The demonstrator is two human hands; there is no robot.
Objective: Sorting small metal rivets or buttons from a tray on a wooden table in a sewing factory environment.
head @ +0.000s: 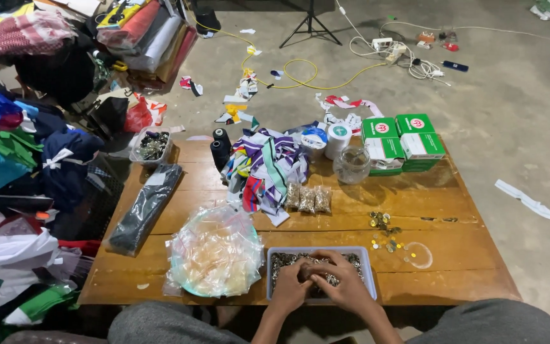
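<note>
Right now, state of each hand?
Left hand: curled over the small metal pieces in the plastic tray; grip cannot be told.
Right hand: curled beside it in the same tray; what it holds cannot be told.

Single head-mounted view, looking steeply down and forward over wooden table (pixel 453 255). Near edge of table and wearer's knees at bottom of frame. Concrete floor (pixel 510 76) and tripod base (pixel 310 32) at top, farther off. Fabric pile (pixel 27 127) fills left edge. No second view.
</note>
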